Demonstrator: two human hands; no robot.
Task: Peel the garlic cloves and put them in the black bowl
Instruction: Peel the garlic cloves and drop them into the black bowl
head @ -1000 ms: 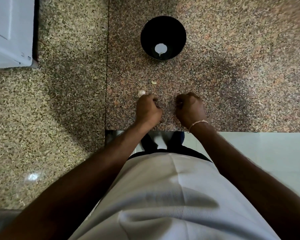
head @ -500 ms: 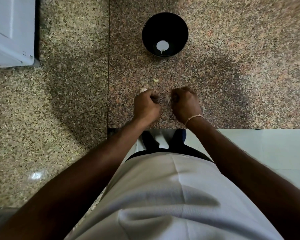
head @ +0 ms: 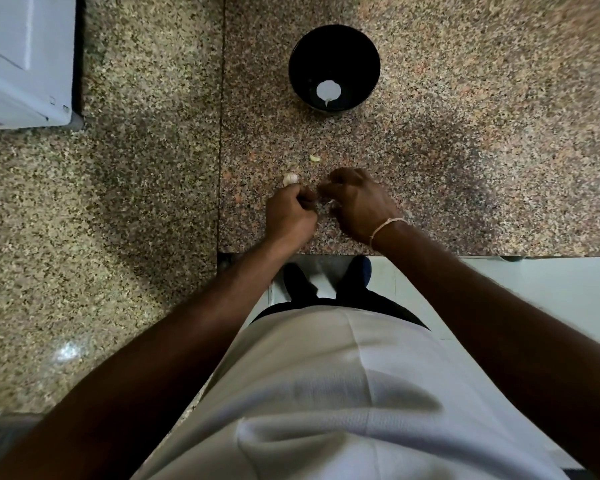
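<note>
The black bowl (head: pixel 334 67) stands on the granite counter ahead of me, with a white glint at its bottom. My left hand (head: pixel 290 216) and my right hand (head: pixel 359 204) are close together near the counter's front edge, fingertips meeting over a small pale garlic clove (head: pixel 329 201) that is mostly hidden between them. Another unpeeled garlic clove (head: pixel 290 178) lies on the counter just beyond my left hand. A small pale scrap of peel (head: pixel 314 158) lies farther out, toward the bowl.
A white appliance (head: pixel 25 57) sits at the far left on the counter. A seam (head: pixel 220 133) runs between two granite slabs left of my hands. The counter's front edge (head: pixel 465 255) borders a pale tiled floor, where my feet show.
My hands came together from a hand's width apart until their fingertips met. The right hand opened out from a fist and turned toward the left hand.
</note>
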